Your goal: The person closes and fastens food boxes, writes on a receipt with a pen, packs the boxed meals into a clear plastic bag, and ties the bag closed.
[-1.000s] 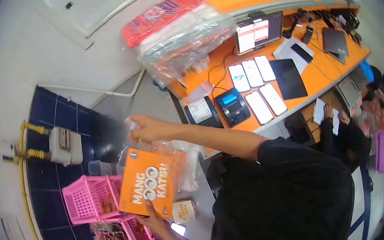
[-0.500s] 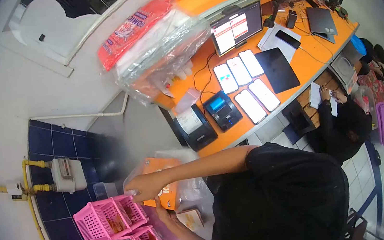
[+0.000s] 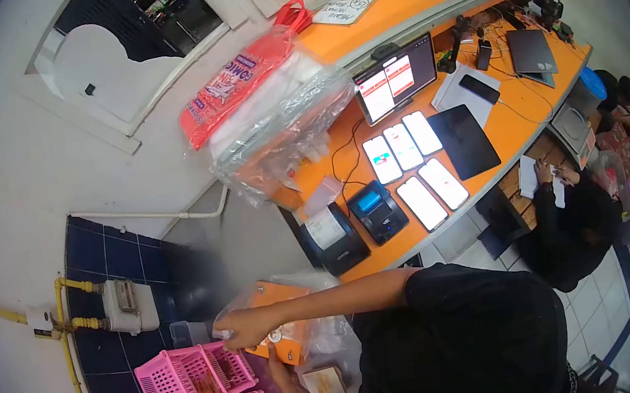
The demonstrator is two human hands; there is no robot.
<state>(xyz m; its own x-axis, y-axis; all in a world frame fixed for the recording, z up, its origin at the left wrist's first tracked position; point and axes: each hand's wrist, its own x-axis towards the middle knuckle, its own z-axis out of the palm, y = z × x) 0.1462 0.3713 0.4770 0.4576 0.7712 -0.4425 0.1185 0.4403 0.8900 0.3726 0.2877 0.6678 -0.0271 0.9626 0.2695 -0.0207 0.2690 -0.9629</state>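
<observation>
An orange box (image 3: 293, 344) with a white print lies in a clear plastic bag (image 3: 322, 339) on the grey counter. My right hand (image 3: 246, 329) reaches over its left part, fingers closed on the whitish edge of the bag. My left hand (image 3: 278, 367) grips the box's lower edge, its thumb on the orange face; its other fingers are hidden. Beside my left wrist stands a small, light square box (image 3: 324, 384). Pink baskets (image 3: 166, 383) with small packets are just left of both hands.
A receipt printer (image 3: 335, 243), a smaller printer (image 3: 378, 216) and several lit phones (image 3: 422, 202) occupy the orange desk (image 3: 371, 263). A bundle of plastic bags (image 3: 273, 118) lies further back. At right, a person in black (image 3: 574, 230) handles papers.
The camera view has shifted, so the scene sits lower and further right. Both hands stay at the orange box and bag, and my right hand's fingers have moved slightly over it.
</observation>
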